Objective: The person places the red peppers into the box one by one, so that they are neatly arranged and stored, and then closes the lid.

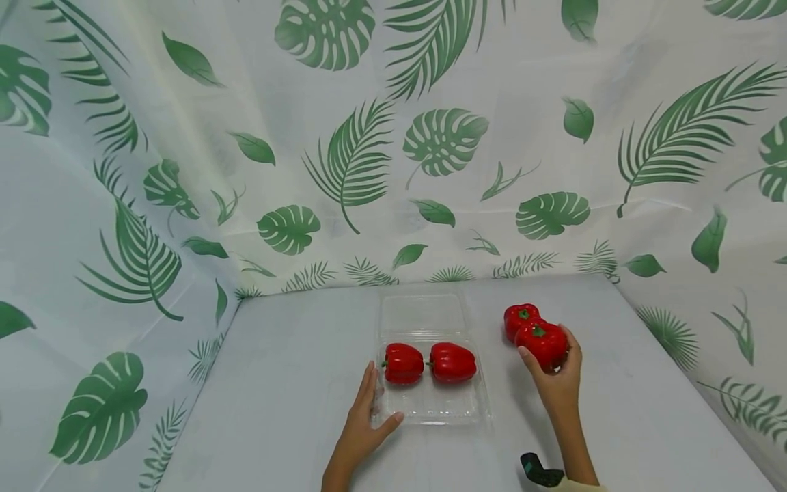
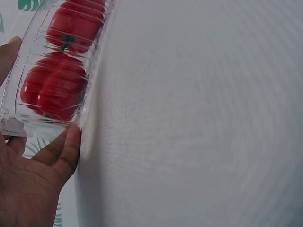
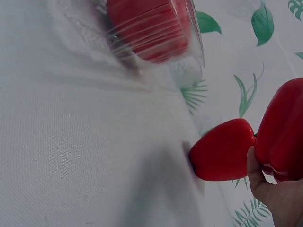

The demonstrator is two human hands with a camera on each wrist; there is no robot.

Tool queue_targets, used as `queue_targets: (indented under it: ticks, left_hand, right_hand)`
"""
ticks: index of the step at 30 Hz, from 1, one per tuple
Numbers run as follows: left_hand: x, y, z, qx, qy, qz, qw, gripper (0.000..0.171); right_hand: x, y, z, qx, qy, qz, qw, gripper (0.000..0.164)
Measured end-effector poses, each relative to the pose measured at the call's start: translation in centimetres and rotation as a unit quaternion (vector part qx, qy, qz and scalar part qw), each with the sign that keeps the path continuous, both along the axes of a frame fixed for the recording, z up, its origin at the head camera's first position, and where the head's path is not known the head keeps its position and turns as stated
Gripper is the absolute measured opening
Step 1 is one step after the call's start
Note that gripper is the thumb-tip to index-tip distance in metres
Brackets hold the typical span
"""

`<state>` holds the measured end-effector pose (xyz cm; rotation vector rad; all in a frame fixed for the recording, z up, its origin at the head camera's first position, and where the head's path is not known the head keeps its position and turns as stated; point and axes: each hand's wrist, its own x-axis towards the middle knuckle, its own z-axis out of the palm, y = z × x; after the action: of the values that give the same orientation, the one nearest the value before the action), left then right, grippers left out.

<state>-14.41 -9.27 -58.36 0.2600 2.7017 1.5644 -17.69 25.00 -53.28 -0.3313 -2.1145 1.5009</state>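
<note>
Pepper (image 1: 542, 347) is gripped by the right hand (image 1: 562, 380).

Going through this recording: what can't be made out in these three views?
Head: part of the rear pepper, hidden by the held pepper.
Right wrist: part of the held pepper and the right hand, cut off by the right edge.
Right wrist: the boxed pepper, blurred behind ribbed plastic, cut off by the top edge.
Left wrist: part of the left hand, cut off by the left edge.
</note>
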Motion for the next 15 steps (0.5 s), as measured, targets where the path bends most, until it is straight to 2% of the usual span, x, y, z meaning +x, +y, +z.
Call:
queue_targets:
  ticks: [5,15]
  left_hand:
    - [0.13,-0.01,-0.06,0.006,0.004,-0.002,1.0000,0.094]
    - [-0.05,-0.13,0.06,0.005,-0.004,-0.004,1.0000,0.096]
  right_hand:
    - [0.05,-0.34,-0.13,-0.017,-0.005,0.027,0.999,0.087]
    - [0.09,-0.65,-0.28,-0.016,0.001,0.038,0.999,0.078]
